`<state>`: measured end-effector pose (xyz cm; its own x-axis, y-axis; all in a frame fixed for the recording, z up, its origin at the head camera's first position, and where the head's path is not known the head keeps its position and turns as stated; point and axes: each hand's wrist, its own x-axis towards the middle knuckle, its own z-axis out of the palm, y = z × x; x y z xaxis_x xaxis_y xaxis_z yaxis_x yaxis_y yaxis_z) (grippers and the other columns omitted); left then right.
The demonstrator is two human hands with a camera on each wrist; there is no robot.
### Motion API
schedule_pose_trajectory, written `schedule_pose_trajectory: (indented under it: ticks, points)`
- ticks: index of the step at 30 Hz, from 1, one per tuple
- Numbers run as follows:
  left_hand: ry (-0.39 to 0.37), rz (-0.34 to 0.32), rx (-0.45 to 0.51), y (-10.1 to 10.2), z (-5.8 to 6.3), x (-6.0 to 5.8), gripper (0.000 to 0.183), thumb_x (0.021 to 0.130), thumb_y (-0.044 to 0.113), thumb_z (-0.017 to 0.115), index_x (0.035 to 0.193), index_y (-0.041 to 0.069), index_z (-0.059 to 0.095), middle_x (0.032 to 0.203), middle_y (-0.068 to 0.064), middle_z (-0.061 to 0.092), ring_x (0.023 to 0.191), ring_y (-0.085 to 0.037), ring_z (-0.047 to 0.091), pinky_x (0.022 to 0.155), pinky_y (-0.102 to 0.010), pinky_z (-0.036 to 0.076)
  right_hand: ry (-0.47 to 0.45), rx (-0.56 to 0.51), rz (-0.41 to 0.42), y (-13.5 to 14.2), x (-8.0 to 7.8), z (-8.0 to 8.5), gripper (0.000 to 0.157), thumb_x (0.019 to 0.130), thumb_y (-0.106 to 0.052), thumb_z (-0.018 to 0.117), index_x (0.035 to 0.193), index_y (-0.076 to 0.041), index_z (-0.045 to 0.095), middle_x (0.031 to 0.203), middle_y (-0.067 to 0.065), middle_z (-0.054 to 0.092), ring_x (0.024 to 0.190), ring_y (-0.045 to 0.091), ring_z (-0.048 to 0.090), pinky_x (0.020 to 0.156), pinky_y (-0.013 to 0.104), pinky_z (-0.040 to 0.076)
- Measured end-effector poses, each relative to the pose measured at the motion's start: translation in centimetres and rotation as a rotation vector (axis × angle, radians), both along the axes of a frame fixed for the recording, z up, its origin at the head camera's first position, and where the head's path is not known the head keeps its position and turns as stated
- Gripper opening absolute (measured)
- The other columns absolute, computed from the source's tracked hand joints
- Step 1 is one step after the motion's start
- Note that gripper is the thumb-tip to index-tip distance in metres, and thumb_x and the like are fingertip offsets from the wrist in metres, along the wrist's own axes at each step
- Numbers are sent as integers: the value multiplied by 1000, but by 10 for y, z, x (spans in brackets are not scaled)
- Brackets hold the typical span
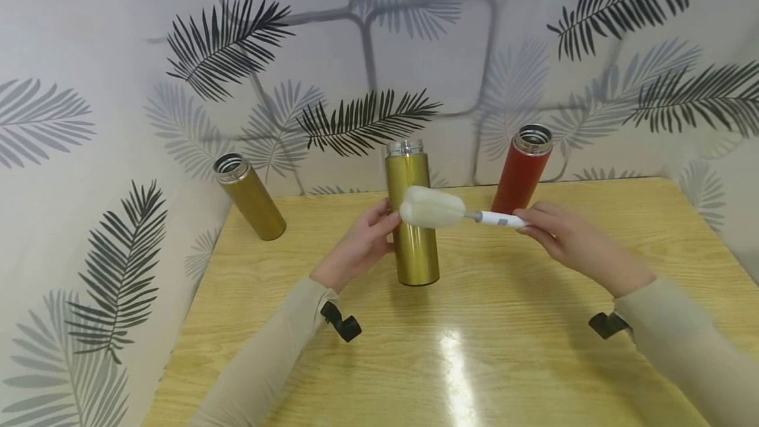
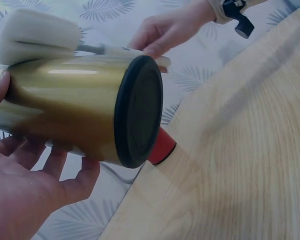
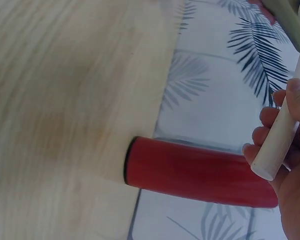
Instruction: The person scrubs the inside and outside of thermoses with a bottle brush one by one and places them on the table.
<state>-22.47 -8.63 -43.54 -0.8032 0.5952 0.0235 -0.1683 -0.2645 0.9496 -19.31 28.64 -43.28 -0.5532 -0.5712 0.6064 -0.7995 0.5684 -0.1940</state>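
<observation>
My left hand grips a tall gold thermos flask by its side, thumb on one side and fingers round the other. The flask is upright, its bare silver neck without a lid, and the left wrist view shows its black base raised off the table. Between thumb and fingers, my right hand holds a bottle brush by its white handle. Its cream sponge head lies sideways across the front of the flask, near my left thumb.
A lidless red flask stands behind my right hand, close to the wall. Another gold flask, also lidless, is at the table's back left. The wooden table ends against a leaf-patterned wall.
</observation>
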Motion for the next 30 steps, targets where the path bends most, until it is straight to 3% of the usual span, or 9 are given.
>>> schedule_pose_trajectory:
  ticks: [6, 15, 21, 26, 30]
  points:
    - [9, 8, 41, -7, 1, -3, 107, 86, 55, 80, 161, -1, 27, 137, -4, 55, 126, -19, 54, 111, -55, 44, -76, 30, 59, -2, 8, -14, 57, 109, -49, 38, 116, -4, 72, 93, -5, 63, 78, 7, 53, 71, 19, 46]
    - [22, 106, 50, -11, 2, -5, 95, 91, 44, 77, 161, 2, 28, 145, -9, 51, 123, -19, 57, 112, -54, 43, -110, 112, 57, 2, 20, -22, 60, 108, -50, 35, 115, -5, 73, 95, -6, 64, 79, 5, 55, 67, 29, 56]
    - [94, 145, 2, -15, 8, -8, 81, 100, 35, 71, 161, 4, 27, 154, -22, 43, 124, -22, 56, 111, -54, 44, -101, 138, 59, 6, 26, -24, 58, 108, -52, 36, 111, -9, 75, 94, -10, 64, 78, 1, 54, 66, 25, 55]
    - [157, 231, -59, -16, 14, -9, 60, 107, 15, 57, 159, 6, 29, 153, -22, 45, 129, -26, 54, 109, -49, 47, -73, 160, 68, 9, 26, -28, 57, 108, -51, 36, 110, -11, 75, 96, -9, 67, 78, 3, 59, 67, 27, 57]
    - [233, 316, -123, -16, 16, -11, 61, 104, 9, 59, 159, 8, 32, 150, -17, 50, 132, -25, 52, 111, -48, 45, -31, 186, 43, 11, 24, -29, 61, 110, -52, 32, 105, -9, 75, 89, -9, 66, 71, 1, 57, 60, 27, 56]
